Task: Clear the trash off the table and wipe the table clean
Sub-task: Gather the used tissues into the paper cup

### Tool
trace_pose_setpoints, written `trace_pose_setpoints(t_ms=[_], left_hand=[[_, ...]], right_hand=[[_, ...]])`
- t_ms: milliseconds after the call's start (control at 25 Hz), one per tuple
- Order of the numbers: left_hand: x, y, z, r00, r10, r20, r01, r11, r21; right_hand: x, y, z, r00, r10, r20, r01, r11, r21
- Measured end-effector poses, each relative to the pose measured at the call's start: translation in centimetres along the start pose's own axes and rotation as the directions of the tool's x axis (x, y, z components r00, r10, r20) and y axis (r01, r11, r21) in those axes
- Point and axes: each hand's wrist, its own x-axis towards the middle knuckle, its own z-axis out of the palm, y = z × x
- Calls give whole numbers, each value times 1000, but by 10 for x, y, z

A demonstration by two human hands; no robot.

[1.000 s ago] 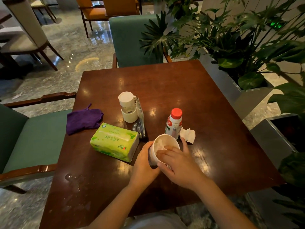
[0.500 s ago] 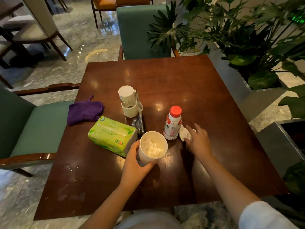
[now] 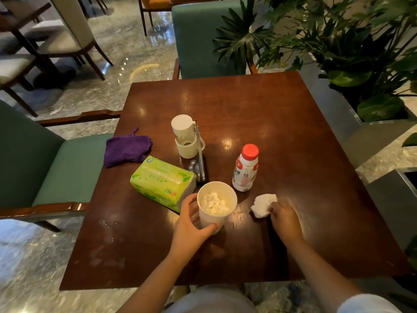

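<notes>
My left hand grips a white paper cup that stands on the dark wooden table with crumpled white tissue inside it. To the cup's right, my right hand pinches a crumpled white tissue just above the tabletop. A small bottle with a red cap stands upright behind the tissue. A purple cloth lies at the table's left edge. Water drops and a smear mark the near-left part of the table.
A green tissue pack lies left of the cup. Behind it stand a white-lidded jar and a dark sign holder. Green chairs stand left and behind; planters with leafy plants line the right side.
My right hand left the cup, reached to the tissue beside the bottle, took it and drew it toward me. My left hand stayed on the cup.
</notes>
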Motion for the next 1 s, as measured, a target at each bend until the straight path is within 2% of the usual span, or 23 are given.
trace_pose_setpoints(t_ms=[120, 200, 280, 360, 440, 520, 640, 760, 1000], left_hand=[[0, -3, -1, 1000, -5, 30, 4, 999, 34], [0, -3, -1, 999, 8, 40, -10, 998, 59], [0, -3, -1, 999, 23, 32, -25, 998, 61], [0, 0, 0, 998, 48, 38, -50, 997, 65], [2, 5, 0, 996, 81, 47, -84, 994, 65], [3, 9, -1, 993, 106, 55, -110, 992, 64], [5, 13, -5, 989, 135, 54, -138, 989, 46], [5, 13, -11, 989, 141, 36, -142, 989, 30], [-1, 13, -18, 979, 183, 94, -191, 978, 82]], right_hand=[[-20, -25, -20, 984, 174, -44, -160, 960, 232], [-27, -47, -44, 975, 194, -106, -153, 938, 312], [-34, -75, -75, 948, 112, -296, 0, 935, 355], [-43, -105, -98, 854, -38, -519, 211, 937, 279], [-47, -126, -99, 788, -248, -563, 367, 924, 107], [-48, -138, -81, 803, -390, -450, 440, 898, 6], [-53, -143, -65, 866, -421, -269, 458, 884, 91], [-62, -143, -63, 834, -537, -122, 550, 824, 133], [-57, -144, -67, 778, -612, 139, 618, 786, 2]])
